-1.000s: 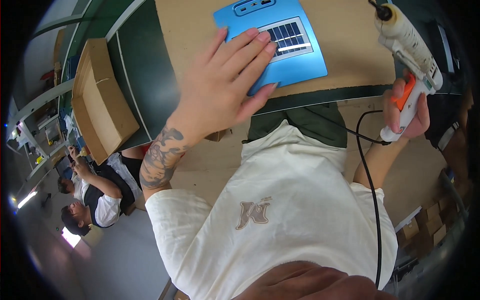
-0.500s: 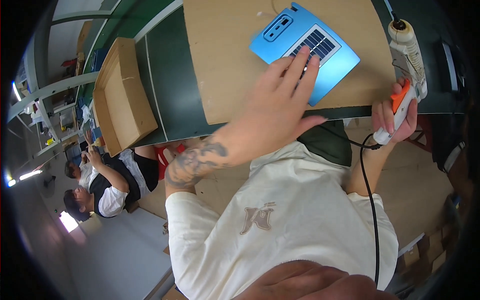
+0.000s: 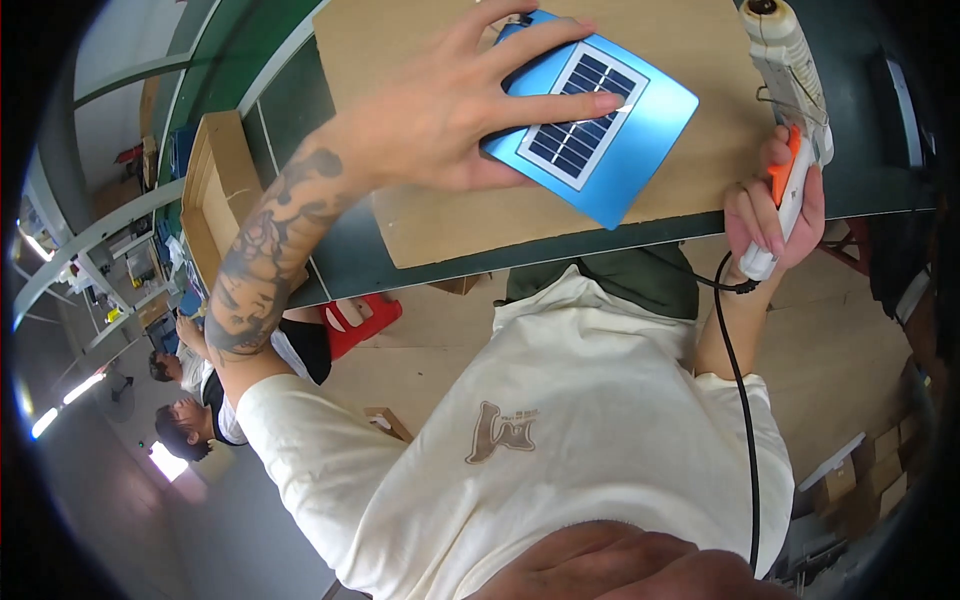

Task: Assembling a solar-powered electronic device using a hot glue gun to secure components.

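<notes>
My left hand (image 3: 450,100) lies across the left end of a blue box-shaped device (image 3: 655,120), fingers stretched and spread. One fingertip rests on the white-framed solar panel (image 3: 575,135) set in its top. Another finger reaches along the far edge, and the thumb is beside the near left edge, its tip hidden. The device lies on a cardboard sheet (image 3: 690,190). At the table's near edge on the right, my right hand (image 3: 775,215) is closed round the handle of a white hot glue gun (image 3: 790,60) with an orange trigger, its nozzle pointing away from me.
The cardboard covers part of a dark green table (image 3: 340,262). An open cardboard box (image 3: 215,180) stands at the left edge. A black cord (image 3: 745,400) hangs from the glue gun past my right arm. Two people sit far left near a red stool (image 3: 365,325).
My left hand has shifted left, from over the solar panel to the device's left end, with its fingers spread wider. The right hand still holds the glue gun. The view has shifted slightly.
</notes>
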Available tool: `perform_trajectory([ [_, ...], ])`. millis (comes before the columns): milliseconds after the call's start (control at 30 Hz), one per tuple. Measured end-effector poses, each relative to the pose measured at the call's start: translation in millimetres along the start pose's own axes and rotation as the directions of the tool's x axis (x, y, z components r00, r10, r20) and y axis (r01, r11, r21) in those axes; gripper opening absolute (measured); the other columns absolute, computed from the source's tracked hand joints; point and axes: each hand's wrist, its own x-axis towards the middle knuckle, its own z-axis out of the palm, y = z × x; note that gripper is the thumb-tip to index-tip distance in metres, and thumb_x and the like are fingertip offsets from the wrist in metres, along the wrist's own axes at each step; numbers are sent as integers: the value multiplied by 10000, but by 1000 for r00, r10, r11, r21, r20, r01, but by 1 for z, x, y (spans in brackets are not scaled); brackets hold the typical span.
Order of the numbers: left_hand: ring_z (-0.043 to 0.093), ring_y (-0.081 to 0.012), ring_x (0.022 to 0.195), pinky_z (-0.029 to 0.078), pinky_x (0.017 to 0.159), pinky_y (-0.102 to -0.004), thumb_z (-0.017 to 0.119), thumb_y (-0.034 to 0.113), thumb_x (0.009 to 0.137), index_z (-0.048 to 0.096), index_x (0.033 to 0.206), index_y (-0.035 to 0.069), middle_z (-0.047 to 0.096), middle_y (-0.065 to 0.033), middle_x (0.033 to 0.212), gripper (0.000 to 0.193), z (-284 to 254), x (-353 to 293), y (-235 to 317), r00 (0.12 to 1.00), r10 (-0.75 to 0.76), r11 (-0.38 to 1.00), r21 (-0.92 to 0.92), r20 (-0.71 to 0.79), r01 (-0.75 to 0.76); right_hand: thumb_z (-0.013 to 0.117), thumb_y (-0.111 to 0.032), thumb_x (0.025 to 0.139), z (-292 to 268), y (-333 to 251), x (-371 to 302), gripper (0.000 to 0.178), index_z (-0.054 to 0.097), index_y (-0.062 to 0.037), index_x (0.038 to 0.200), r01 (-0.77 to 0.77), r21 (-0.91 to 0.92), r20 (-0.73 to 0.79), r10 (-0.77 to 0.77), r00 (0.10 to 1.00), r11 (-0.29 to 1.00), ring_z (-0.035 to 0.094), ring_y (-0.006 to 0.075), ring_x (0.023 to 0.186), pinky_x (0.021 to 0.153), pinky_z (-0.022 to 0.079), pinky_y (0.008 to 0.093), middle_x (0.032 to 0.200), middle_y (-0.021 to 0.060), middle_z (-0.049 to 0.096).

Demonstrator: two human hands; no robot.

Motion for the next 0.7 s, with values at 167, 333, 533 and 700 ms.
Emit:
perform_trajectory([
  [167, 336, -487, 1362, 380, 1104, -539, 854, 382, 697, 540, 1438, 348, 306, -210, 1573, 806, 10, 6, 36, 942, -332, 943, 11, -53, 333, 355, -282, 1061, 3, -1, 1, 525, 302, 80, 1438, -22, -71, -15, 21, 1000, 997, 518, 126, 414, 393, 398, 243, 1328, 186, 572],
  [333, 326, -506, 1374, 359, 1107, -581, 866, 410, 676, 515, 1464, 347, 276, -211, 1595, 865, 21, -2, 36, 944, -301, 942, 110, -139, 317, 391, -287, 1052, 9, 7, -3, 469, 312, 9, 1407, 16, 26, -89, -13, 996, 1000, 497, 178, 418, 419, 394, 318, 1284, 205, 563],
  [533, 356, -483, 1350, 366, 1102, -579, 838, 441, 708, 531, 1452, 328, 337, -191, 1549, 812, 31, -1, 30, 937, -321, 946, -96, -137, 310, 405, -290, 1049, 12, 9, -3, 449, 368, -25, 1410, 16, 36, -70, -13, 997, 999, 517, 178, 503, 482, 425, 315, 1284, 175, 569],
  [700, 507, -329, 1300, 449, 1075, -492, 719, 419, 855, 528, 1430, 88, 466, -183, 1469, 690, 38, -28, 5, 800, -527, 486, -874, -286, 8, 456, -352, 1043, 9, 1, -13, 515, 401, -95, 1486, 63, -66, -97, -69, 993, 996, 453, 390, 1363, 973, 508, 560, 1415, 157, 527],
])
